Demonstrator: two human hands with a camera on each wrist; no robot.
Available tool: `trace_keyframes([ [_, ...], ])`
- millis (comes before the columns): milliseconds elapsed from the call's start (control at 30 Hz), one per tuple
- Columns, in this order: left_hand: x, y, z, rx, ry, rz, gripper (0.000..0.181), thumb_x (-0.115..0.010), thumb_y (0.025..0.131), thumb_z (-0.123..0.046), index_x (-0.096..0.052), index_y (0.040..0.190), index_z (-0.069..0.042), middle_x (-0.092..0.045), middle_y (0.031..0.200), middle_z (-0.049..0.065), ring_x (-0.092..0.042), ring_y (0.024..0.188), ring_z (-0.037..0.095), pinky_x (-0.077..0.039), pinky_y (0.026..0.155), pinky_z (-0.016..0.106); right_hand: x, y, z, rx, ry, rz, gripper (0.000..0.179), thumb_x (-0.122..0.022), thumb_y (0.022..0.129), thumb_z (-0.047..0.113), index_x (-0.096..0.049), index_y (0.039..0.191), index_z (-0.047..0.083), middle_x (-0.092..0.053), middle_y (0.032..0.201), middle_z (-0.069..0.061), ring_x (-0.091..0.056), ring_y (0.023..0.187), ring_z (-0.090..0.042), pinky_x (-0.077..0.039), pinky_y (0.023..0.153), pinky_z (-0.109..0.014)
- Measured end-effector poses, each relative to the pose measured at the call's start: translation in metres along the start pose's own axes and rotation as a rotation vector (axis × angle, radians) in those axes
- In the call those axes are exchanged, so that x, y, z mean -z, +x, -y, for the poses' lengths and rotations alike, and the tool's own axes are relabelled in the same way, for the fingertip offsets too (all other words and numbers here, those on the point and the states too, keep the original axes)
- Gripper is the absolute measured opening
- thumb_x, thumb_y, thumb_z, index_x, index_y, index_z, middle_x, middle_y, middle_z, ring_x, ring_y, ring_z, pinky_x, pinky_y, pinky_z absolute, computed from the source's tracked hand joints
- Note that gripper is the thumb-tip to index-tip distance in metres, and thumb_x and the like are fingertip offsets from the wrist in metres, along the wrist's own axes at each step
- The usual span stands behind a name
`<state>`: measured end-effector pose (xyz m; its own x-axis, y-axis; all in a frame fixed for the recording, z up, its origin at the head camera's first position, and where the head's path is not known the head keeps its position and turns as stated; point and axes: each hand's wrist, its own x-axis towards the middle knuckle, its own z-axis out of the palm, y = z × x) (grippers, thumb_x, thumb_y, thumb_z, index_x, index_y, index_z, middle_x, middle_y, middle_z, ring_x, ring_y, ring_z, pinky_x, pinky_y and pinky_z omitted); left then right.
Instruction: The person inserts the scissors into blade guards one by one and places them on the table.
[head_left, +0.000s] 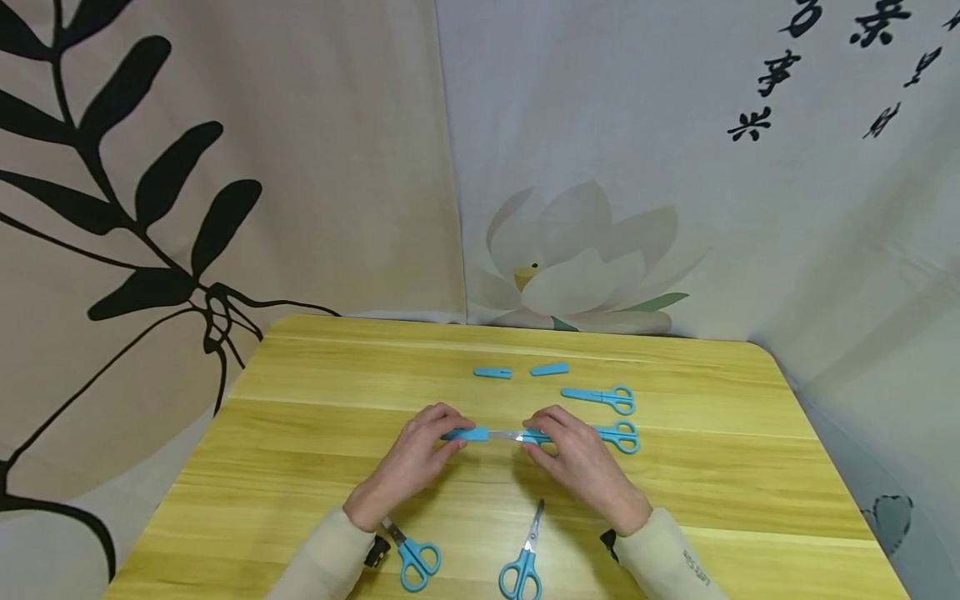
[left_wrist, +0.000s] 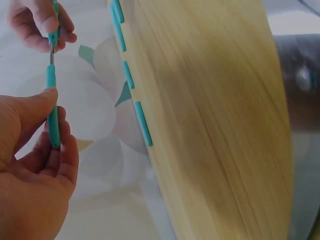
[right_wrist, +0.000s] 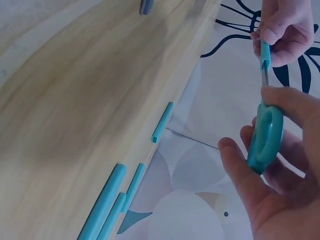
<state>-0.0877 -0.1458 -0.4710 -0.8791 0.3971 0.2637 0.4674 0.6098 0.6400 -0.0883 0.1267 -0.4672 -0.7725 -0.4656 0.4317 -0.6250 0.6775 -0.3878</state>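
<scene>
My left hand [head_left: 420, 446] pinches a blue scissor cap [head_left: 474, 434] between thumb and fingers. Facing it, my right hand [head_left: 581, 454] holds blue-handled scissors [right_wrist: 270, 132], thumb near the base of the blades and fingers about the handle loops. The scissors point left, in line with the cap, their blades [head_left: 504, 435] together and the tip end at the cap's mouth. A stretch of bare metal shows between cap and handles, also in both wrist views. Both hands are above the middle of the table.
Two uncapped scissors lie near the front, one by the left forearm [head_left: 416, 560] and one between the arms [head_left: 522, 562]. Behind the hands are two loose caps [head_left: 492, 373] and two capped scissors [head_left: 597, 398], one partly behind my right hand. A printed curtain [head_left: 360, 167] hangs beyond the wooden table [head_left: 712, 467].
</scene>
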Motion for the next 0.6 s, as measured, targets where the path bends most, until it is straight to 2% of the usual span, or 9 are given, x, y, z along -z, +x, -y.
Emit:
trace_keyframes([
  [133, -0.0007, 0.0006, -0.0004, -0.018, -0.001, -0.002, 0.02, -0.075, 0.095, -0.006, -0.077, 0.114, -0.01, -0.067, 0.112, -0.001, -0.063, 0.102, 0.016, -0.057, 0.081, 0.031, -0.0009, 0.0018, 0.0002, 0.018, -0.011, -0.015, 0.031, -0.091, 0.081, 0.013, -0.076, 0.108, 0.006, -0.068, 0.111, -0.003, -0.07, 0.093, -0.018, -0.061, 0.072, -0.032],
  [367, -0.0021, 0.0017, -0.0009, -0.04, -0.003, -0.005, 0.019, -0.075, 0.095, -0.006, -0.077, 0.114, -0.01, -0.066, 0.109, -0.003, -0.061, 0.098, 0.013, -0.056, 0.079, 0.028, -0.002, 0.0034, 0.0014, 0.055, -0.004, -0.024, 0.025, -0.089, 0.082, 0.01, -0.076, 0.102, 0.007, -0.068, 0.109, -0.003, -0.07, 0.092, -0.016, -0.061, 0.073, -0.029],
  [600, -0.0046, 0.0034, -0.0008, -0.101, -0.004, -0.035, 0.02, -0.076, 0.093, -0.004, -0.077, 0.113, -0.01, -0.065, 0.106, -0.003, -0.06, 0.094, 0.012, -0.055, 0.074, 0.026, -0.0019, 0.0046, 0.0025, 0.058, -0.023, -0.021, 0.023, -0.088, 0.084, 0.014, -0.076, 0.103, 0.009, -0.068, 0.108, -0.001, -0.069, 0.093, -0.015, -0.06, 0.074, -0.03],
])
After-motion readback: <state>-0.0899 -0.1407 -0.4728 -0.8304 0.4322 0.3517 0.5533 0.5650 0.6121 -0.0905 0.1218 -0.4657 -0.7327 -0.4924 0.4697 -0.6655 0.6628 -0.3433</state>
